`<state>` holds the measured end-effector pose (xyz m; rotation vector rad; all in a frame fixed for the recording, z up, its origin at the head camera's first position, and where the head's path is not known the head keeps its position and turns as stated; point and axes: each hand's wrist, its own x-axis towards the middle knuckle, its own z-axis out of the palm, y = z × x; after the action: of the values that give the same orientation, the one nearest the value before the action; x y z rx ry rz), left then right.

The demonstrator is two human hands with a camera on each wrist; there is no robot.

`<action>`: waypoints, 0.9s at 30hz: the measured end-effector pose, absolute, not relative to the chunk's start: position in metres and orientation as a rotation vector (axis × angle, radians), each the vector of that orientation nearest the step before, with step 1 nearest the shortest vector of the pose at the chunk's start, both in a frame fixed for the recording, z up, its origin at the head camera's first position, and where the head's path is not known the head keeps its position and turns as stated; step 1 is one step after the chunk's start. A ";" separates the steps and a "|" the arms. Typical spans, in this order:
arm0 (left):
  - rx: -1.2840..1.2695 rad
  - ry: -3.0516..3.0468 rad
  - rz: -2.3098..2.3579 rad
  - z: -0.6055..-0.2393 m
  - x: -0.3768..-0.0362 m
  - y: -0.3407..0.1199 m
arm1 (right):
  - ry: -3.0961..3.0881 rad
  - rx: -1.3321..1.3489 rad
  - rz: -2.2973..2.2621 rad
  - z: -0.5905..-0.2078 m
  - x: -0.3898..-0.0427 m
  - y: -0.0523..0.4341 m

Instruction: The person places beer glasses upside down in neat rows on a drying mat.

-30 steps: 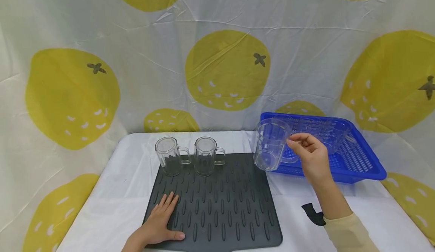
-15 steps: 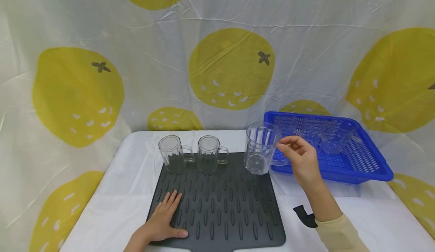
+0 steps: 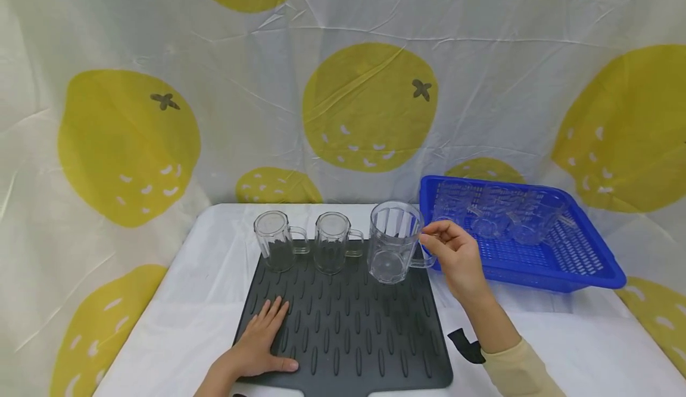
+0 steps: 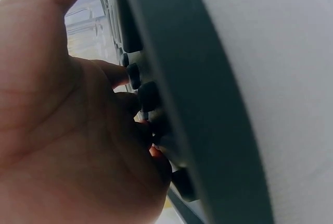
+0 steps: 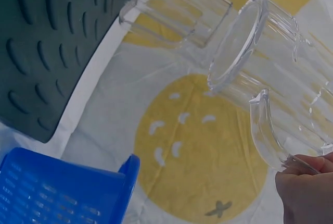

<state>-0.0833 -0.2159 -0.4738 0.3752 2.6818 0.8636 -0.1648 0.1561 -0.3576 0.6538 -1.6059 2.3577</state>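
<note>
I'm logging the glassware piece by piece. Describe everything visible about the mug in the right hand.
The mug is clear, glass-like, with vertical ribs along its wall, an open round mouth on top, a thick base and a loop handle on its right side. It stands upright over the far right part of the dark ribbed mat, beside two smaller mugs. The right hand pinches its handle; whether its base touches the mat cannot be told.

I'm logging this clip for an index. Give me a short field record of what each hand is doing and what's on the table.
left hand: flat on the mat
right hand: pinches the handle of the mug
mug: upright, over the mat's far right
on mat: two mugs, upright, far edge
basket: right of mat, holds more clear mugs
</note>
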 end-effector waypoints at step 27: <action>0.395 2.738 0.638 -0.448 -0.081 -0.195 | -1.654 0.653 2.386 -0.374 -0.164 0.138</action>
<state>-0.0805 -0.1949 -0.4479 0.3952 2.7380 0.6376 -0.1636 0.1381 -0.3743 0.6533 -1.6540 2.3857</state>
